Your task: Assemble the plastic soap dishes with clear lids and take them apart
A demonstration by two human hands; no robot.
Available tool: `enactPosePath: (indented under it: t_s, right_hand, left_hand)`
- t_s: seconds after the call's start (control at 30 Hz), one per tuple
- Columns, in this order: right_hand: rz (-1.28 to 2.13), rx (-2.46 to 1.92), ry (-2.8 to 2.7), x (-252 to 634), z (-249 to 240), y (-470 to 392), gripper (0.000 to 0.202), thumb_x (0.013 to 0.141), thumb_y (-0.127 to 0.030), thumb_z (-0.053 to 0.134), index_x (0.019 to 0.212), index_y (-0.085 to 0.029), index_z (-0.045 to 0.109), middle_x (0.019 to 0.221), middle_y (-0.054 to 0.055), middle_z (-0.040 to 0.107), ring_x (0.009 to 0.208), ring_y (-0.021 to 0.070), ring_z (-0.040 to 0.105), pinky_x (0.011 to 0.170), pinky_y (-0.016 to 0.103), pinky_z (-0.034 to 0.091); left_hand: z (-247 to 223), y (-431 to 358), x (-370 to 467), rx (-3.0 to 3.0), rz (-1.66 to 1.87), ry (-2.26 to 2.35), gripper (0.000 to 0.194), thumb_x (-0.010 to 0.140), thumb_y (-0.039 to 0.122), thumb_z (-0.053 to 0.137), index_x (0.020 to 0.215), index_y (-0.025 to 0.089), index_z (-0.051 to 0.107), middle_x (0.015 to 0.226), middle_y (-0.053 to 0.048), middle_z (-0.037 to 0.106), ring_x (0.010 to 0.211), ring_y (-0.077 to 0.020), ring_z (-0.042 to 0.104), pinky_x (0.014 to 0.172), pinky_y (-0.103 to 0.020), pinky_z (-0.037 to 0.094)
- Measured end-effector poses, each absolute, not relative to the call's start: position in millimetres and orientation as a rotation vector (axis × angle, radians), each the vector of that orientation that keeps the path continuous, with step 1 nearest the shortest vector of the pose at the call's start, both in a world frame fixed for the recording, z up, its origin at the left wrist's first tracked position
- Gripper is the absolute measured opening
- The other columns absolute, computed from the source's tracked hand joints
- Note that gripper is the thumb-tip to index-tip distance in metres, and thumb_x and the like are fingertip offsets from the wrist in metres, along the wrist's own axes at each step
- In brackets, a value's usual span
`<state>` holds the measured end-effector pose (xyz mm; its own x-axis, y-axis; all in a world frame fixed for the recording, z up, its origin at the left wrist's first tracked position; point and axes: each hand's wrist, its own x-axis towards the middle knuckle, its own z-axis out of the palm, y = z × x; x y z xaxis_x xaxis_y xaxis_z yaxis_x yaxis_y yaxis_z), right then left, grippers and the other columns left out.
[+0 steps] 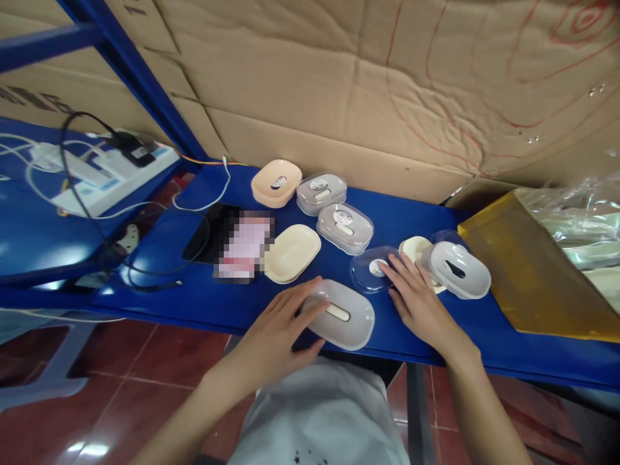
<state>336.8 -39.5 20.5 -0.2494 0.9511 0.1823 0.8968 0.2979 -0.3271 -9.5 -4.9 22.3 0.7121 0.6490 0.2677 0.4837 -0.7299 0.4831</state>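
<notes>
A grey soap dish (356, 326) with a pale slot bar in its middle sits at the table's front edge. My left hand (285, 323) lies over its left end, fingers spread and touching it, with the thumb at the near side. To the right, my right hand (419, 300) is open, its fingertips on the right edge of a clear lid (363, 271) with a round sticker. Beyond that hand stands another grey dish (467, 274) with a dark slot. Cream pieces (414, 247) lie partly hidden behind the right fingers.
Two lidded grey dishes (346, 229) and a peach dish (276, 183) stand at the back. A cream tray (295, 254) lies beside a phone (245, 245) with a blurred screen. Cables and a power strip (116, 181) are at left; a yellow-brown box (523, 278) borders the right.
</notes>
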Motion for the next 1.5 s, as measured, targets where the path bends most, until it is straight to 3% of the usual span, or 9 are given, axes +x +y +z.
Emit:
enactPosePath:
  t_s: [0.1, 0.2, 0.43, 0.6, 0.7, 0.9, 1.1, 1.5]
  right_hand:
    - [0.205, -1.622, -2.232, 340.1, 13.9, -35.0, 0.055, 0.11, -0.037, 0.058, 0.164, -0.04, 0.047, 0.158, 0.012, 0.057, 0.159, 0.0378, 0.045, 0.129, 0.07, 0.039]
    - [0.207, -1.621, -2.166, 337.7, 9.9, -39.3, 0.051, 0.105, -0.047, 0.068, 0.154, -0.038, 0.057, 0.137, 0.012, 0.061, 0.156, 0.0407, 0.048, 0.125, 0.069, 0.044]
    - [0.317, -1.705, -2.094, 329.8, 16.0, -44.7, 0.054, 0.105, -0.052, 0.068, 0.154, -0.035, 0.054, 0.155, 0.014, 0.054, 0.15, 0.0373, 0.056, 0.122, 0.062, 0.052]
    - [0.313, -1.679, -1.856, 320.4, 24.7, -57.9, 0.047, 0.106, -0.047, 0.067, 0.15, -0.036, 0.058, 0.151, 0.012, 0.061, 0.143, 0.0351, 0.063, 0.118, 0.057, 0.057]
    - [0.455, -1.533, -1.979, 303.0, 24.7, -71.0, 0.052, 0.105, -0.044, 0.069, 0.154, -0.037, 0.056, 0.159, 0.011, 0.058, 0.147, 0.0348, 0.06, 0.117, 0.054, 0.058]
    - [0.344, -1.416, -2.176, 275.6, 16.2, -79.0, 0.067, 0.106, -0.037, 0.07, 0.167, -0.036, 0.043, 0.165, 0.01, 0.055, 0.163, 0.0369, 0.04, 0.123, 0.065, 0.052]
    - [0.201, -1.388, -2.263, 273.5, 15.0, -74.1, 0.071, 0.107, -0.036, 0.069, 0.171, -0.03, 0.039, 0.167, 0.012, 0.053, 0.165, 0.0348, 0.037, 0.122, 0.061, 0.055]
    - [0.233, -1.287, -2.331, 282.5, 13.5, -72.0, 0.073, 0.108, -0.03, 0.068, 0.173, -0.028, 0.035, 0.171, 0.01, 0.05, 0.167, 0.0324, 0.033, 0.126, 0.061, 0.05]
  left_hand:
    - [15.0, -14.0, -19.1, 2.526, 0.601, 0.954, 0.053, 0.098, 0.024, 0.073, 0.148, 0.026, 0.059, 0.168, -0.015, 0.049, 0.147, -0.0353, 0.057, 0.116, -0.057, 0.056]
    - [12.0, -21.0, -27.9, 2.522, 0.598, 1.023, 0.059, 0.1, 0.032, 0.074, 0.155, 0.027, 0.054, 0.164, -0.015, 0.054, 0.143, -0.0357, 0.061, 0.114, -0.055, 0.058]
    - [3.3, -24.7, -22.1, 2.499, 0.678, 1.108, 0.066, 0.106, 0.045, 0.07, 0.164, 0.027, 0.043, 0.157, -0.016, 0.06, 0.139, -0.0349, 0.064, 0.109, -0.053, 0.061]
    - [0.0, -23.0, -7.7, 2.452, 0.711, 1.106, 0.075, 0.106, 0.047, 0.07, 0.169, 0.028, 0.034, 0.158, -0.017, 0.06, 0.14, -0.035, 0.064, 0.11, -0.054, 0.06]
    - [-3.9, -19.6, 1.5, 2.403, 0.739, 1.086, 0.085, 0.106, 0.047, 0.071, 0.173, 0.027, 0.024, 0.161, -0.019, 0.058, 0.144, -0.0359, 0.061, 0.113, -0.056, 0.059]
    - [-9.3, -10.7, 10.5, 2.289, 0.752, 1.012, 0.094, 0.103, 0.047, 0.075, 0.175, 0.033, 0.017, 0.164, -0.017, 0.053, 0.15, -0.0364, 0.055, 0.119, -0.059, 0.054]
    - [-10.1, -8.5, 7.1, 2.207, 0.721, 1.026, 0.092, 0.099, 0.047, 0.081, 0.172, 0.043, 0.025, 0.165, -0.012, 0.048, 0.152, -0.0344, 0.053, 0.122, -0.057, 0.053]
    - [-11.2, -4.1, 2.0, 2.112, 0.727, 0.987, 0.086, 0.096, 0.037, 0.086, 0.166, 0.042, 0.037, 0.167, -0.009, 0.051, 0.154, -0.0307, 0.054, 0.125, -0.055, 0.051]
